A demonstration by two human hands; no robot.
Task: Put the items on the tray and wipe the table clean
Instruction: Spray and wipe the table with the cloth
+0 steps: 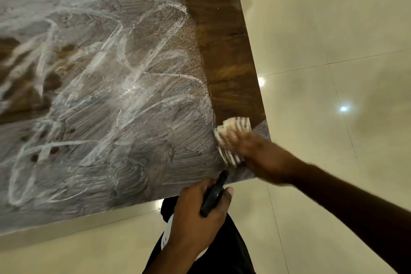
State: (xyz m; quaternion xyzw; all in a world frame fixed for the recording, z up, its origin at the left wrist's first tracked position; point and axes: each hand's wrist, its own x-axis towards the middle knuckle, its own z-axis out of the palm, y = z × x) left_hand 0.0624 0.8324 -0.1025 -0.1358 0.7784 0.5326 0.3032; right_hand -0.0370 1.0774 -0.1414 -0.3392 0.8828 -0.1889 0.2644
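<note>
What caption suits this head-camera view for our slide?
Right hand rubs a striped cloth over the foam-smeared wooden table, left hand holding a black spray bottle.

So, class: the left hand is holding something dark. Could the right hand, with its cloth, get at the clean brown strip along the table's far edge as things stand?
Probably yes. The right hand presses the cloth at that strip's near end, and nothing lies on it.
</note>
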